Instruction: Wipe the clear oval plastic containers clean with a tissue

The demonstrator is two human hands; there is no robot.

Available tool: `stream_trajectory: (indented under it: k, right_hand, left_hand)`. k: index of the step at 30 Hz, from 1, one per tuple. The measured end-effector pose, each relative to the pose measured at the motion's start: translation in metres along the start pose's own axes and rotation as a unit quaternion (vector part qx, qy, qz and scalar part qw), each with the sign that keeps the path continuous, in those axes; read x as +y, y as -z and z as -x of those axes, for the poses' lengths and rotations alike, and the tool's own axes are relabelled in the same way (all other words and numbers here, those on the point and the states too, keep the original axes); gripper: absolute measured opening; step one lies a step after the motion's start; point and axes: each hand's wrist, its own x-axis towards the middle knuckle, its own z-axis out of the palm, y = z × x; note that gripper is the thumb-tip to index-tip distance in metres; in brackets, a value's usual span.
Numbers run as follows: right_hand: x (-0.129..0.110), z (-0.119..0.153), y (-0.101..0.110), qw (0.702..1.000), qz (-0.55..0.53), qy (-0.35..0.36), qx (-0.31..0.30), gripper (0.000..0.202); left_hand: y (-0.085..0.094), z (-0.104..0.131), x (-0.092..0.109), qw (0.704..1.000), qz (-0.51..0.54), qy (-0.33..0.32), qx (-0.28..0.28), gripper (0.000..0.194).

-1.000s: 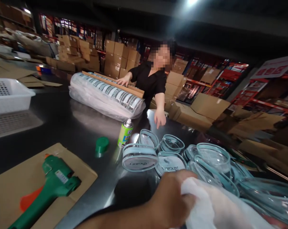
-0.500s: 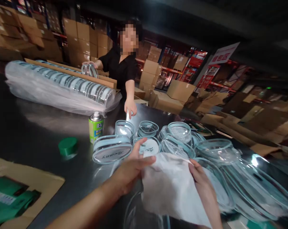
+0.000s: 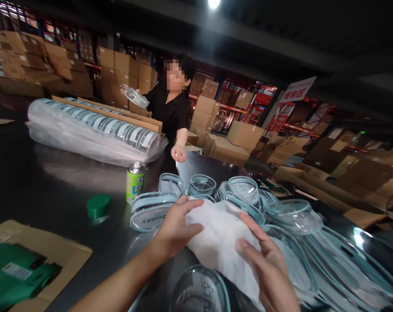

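A thin white tissue-like sheet (image 3: 221, 229), crumpled now, is stretched between my two hands. My left hand (image 3: 180, 225) grips its left edge between thumb and fingers. On the right side, my right hand (image 3: 264, 260) is closed on the sheet with thumb and fingers. Just below it lies a clear round plastic pouch (image 3: 199, 288) with dark lettering, partly cut off by the frame. Beyond my left hand stands a clear oval pouch (image 3: 152, 216) with pale blue trim and "beauty" lettering. More clear pouches (image 3: 243, 188) sit behind the sheet, some partly hidden by it.
A green spray can (image 3: 135, 184) and its green cap (image 3: 98, 207) stand left on the dark table (image 3: 63, 182). Wrapped rows of pouches (image 3: 102, 125) lie farther back. Across the table, a co-worker (image 3: 170, 104) holds a pouch. Flat pouches (image 3: 352, 264) lie right; cardboard (image 3: 66, 251) lies left.
The sheet has gone from spread flat to bunched, and my right hand's fingers have moved inward over it. More of the lettered pouch below shows. The co-worker has raised and tilted the pouch.
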Motion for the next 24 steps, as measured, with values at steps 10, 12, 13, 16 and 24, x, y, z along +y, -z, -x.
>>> stream_trajectory:
  k: [10, 12, 13, 16, 24]
  right_hand:
    - [0.014, -0.007, 0.004, 0.916, 0.352, 0.191, 0.028, 0.027]
    - [0.011, -0.004, 0.003, 0.896, 0.378, 0.234, 0.011, 0.022]
    - [0.009, -0.002, 0.001, 0.896, 0.374, 0.241, -0.009, 0.018]
    - [0.004, 0.004, -0.008, 0.925, 0.31, 0.197, -0.094, 0.02]
    - [-0.012, 0.024, -0.03, 0.929, 0.24, 0.221, -0.175, 0.044]
  left_hand:
    - [0.018, 0.004, 0.021, 0.974, -0.164, -0.149, -0.043, 0.017]
    - [0.016, 0.006, 0.024, 0.973, -0.15, -0.156, -0.083, 0.018]
    - [0.015, 0.008, 0.026, 0.973, -0.145, -0.152, -0.097, 0.019]
    - [0.015, 0.012, 0.03, 0.976, -0.123, -0.131, -0.126, 0.02]
    - [0.015, 0.0, 0.014, 0.994, 0.014, -0.029, -0.104, 0.011]
